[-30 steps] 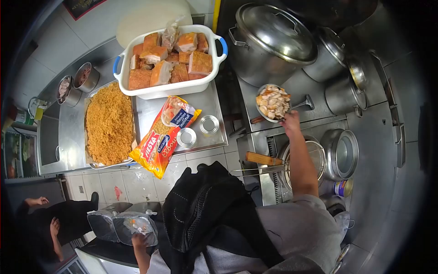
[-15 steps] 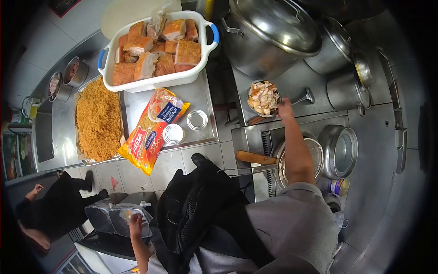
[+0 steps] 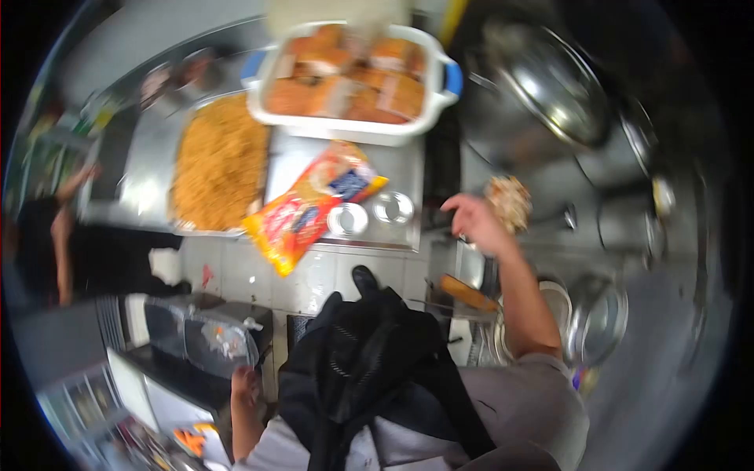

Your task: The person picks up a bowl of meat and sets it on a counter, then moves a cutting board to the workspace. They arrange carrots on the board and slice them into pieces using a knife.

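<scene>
Half-curled R hand (image 3: 473, 222), fingers by bowl (image 3: 509, 201), contact unclear: blur.

The person wears a grey short-sleeved shirt (image 3: 510, 400). A black garment (image 3: 369, 369) with pale stitched seams hangs down the front, above a black shoe (image 3: 364, 279). The right hand (image 3: 475, 222) and left hand (image 3: 245, 385) are bare.

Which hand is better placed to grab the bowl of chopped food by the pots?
Right. The right hand hovers right beside the bowl; the left hand is far off, down by the plastic bags.
</scene>
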Demonstrator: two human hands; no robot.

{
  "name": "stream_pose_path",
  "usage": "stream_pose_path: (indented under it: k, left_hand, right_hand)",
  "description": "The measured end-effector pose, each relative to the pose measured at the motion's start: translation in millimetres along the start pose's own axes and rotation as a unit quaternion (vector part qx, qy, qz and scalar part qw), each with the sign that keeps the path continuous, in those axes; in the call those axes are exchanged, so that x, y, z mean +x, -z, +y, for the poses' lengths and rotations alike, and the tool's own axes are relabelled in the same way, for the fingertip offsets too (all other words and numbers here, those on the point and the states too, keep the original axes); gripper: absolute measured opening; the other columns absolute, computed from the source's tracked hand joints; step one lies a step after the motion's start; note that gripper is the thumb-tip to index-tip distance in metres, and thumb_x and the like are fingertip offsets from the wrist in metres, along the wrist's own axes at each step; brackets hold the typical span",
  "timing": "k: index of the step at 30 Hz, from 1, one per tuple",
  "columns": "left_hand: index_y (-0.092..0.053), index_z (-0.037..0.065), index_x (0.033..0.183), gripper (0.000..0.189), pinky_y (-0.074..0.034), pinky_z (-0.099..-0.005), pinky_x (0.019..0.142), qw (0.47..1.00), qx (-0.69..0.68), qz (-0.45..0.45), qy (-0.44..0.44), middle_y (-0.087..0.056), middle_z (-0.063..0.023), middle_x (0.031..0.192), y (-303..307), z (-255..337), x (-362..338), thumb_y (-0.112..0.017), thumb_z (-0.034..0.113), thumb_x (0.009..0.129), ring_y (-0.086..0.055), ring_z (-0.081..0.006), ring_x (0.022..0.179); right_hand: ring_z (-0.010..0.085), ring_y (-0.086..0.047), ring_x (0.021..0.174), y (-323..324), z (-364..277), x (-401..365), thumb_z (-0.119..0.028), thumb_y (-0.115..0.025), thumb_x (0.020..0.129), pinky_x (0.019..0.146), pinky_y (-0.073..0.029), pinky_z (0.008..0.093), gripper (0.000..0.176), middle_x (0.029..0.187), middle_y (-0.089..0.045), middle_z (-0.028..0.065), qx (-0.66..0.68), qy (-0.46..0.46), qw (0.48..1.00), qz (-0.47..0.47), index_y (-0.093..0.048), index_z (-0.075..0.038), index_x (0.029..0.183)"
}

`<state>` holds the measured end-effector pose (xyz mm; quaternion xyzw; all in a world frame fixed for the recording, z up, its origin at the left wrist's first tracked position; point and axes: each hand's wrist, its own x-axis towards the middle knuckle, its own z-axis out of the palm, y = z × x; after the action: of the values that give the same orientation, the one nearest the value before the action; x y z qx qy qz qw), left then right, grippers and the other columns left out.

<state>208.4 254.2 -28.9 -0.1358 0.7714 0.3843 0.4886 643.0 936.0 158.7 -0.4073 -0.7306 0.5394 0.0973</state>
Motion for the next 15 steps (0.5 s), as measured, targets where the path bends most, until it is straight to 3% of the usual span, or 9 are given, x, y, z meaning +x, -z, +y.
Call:
stream_pose_path:
  k: [1,2,3,4,5,8,11,13,15]
  left_hand:
    - [-0.064,0.008,0.100,0.012,-0.049,-0.0337,0.053,0.994,0.089,-0.030,-0.060,-0.065,-0.0064,0.083,-11.0,-2.9,1.1,-0.063,0.016,0.091,-0.062,-0.0156,0.067]
    - [-0.064,0.005,0.104,0.016,-0.049,-0.0329,0.053,0.992,0.112,-0.035,-0.056,-0.067,-0.0070,0.085,-19.9,-4.9,9.1,-0.063,0.016,0.092,-0.062,-0.0155,0.068]
    - [-0.064,0.003,0.106,0.019,-0.050,-0.0314,0.058,0.978,0.172,-0.015,-0.116,-0.067,-0.0062,0.087,-40.0,9.7,-2.3,-0.064,0.016,0.092,-0.063,-0.0155,0.070]
    - [-0.063,0.001,0.106,0.019,-0.053,-0.0326,0.063,0.949,0.264,-0.038,-0.168,-0.067,-0.0072,0.088,-48.8,28.6,-13.9,-0.064,0.013,0.092,-0.064,-0.0167,0.073]
    - [-0.063,0.000,0.108,0.018,-0.054,-0.0339,0.068,0.976,0.170,-0.032,-0.130,-0.068,-0.0081,0.090,-58.0,39.3,-28.1,-0.064,0.008,0.091,-0.066,-0.0180,0.078]
    - [-0.063,0.000,0.109,0.019,-0.054,-0.0342,0.070,0.959,0.135,0.047,-0.245,-0.069,-0.0081,0.091,-37.4,12.4,-31.9,-0.062,0.003,0.090,-0.066,-0.0185,0.081]
    - [-0.063,0.001,0.110,0.021,-0.054,-0.0337,0.070,0.948,0.048,0.090,-0.300,-0.069,-0.0076,0.093,-29.6,-16.1,-50.8,-0.063,0.004,0.089,-0.066,-0.0175,0.083]
    - [-0.065,0.002,0.109,0.020,-0.055,-0.0343,0.071,0.962,0.037,0.156,-0.223,-0.069,-0.0062,0.089,-11.8,-49.3,-94.3,-0.064,0.005,0.089,-0.066,-0.0180,0.081]
    - [-0.069,0.004,0.101,0.014,-0.056,-0.0357,0.071,0.967,-0.019,0.169,-0.187,-0.069,-0.0059,0.084,6.7,-133.2,-91.3,-0.064,0.011,0.089,-0.066,-0.0182,0.077]
  right_hand:
    - [0.0214,-0.068,0.072,-38.5,-20.3,17.0,-0.002,-0.054,0.089,0.065,-0.055,0.0366,0.032,0.075,-0.068,0.0097,-0.078,0.055,0.992,-0.076,-0.068,-0.010,0.117]
    - [0.0265,-0.069,0.073,-72.5,-46.9,27.4,-0.005,-0.055,0.089,0.066,-0.055,0.0408,0.032,0.077,-0.069,0.0125,-0.177,0.135,0.965,-0.137,-0.068,-0.011,0.118]
    - [0.0316,-0.070,0.075,-106.4,-72.1,31.7,-0.008,-0.056,0.089,0.068,-0.055,0.0451,0.032,0.080,-0.070,0.0153,-0.272,0.225,0.917,-0.187,-0.068,-0.012,0.119]
    - [0.0379,-0.070,0.079,-136.5,-80.6,41.6,-0.012,-0.057,0.089,0.072,-0.056,0.0497,0.032,0.086,-0.072,0.0178,-0.316,0.249,0.874,-0.274,-0.068,-0.014,0.119]
    - [0.0368,-0.071,0.080,-161.1,-90.5,43.9,-0.010,-0.055,0.089,0.075,-0.056,0.0500,0.034,0.087,-0.073,0.0154,-0.352,0.319,0.821,-0.316,-0.068,-0.016,0.120]
    - [0.0355,-0.072,0.085,-199.1,-157.4,27.0,-0.008,-0.054,0.088,0.076,-0.057,0.0488,0.037,0.088,-0.074,0.0124,-0.342,0.396,0.748,-0.408,-0.068,-0.015,0.121]
    - [0.0336,-0.073,0.087,-215.6,-189.0,16.6,-0.005,-0.055,0.085,0.077,-0.057,0.0459,0.040,0.090,-0.076,0.0091,-0.335,0.406,0.753,-0.395,-0.069,-0.015,0.122]
    - [0.0339,-0.072,0.089,-230.3,-191.0,17.6,-0.004,-0.055,0.085,0.077,-0.057,0.0439,0.041,0.096,-0.077,0.0089,-0.318,0.338,0.795,-0.390,-0.069,-0.014,0.122]
    - [0.0305,-0.073,0.085,-249.2,-182.7,10.2,-0.003,-0.051,0.086,0.076,-0.057,0.0418,0.041,0.095,-0.077,0.0107,-0.327,0.330,0.806,-0.368,-0.068,-0.011,0.123]
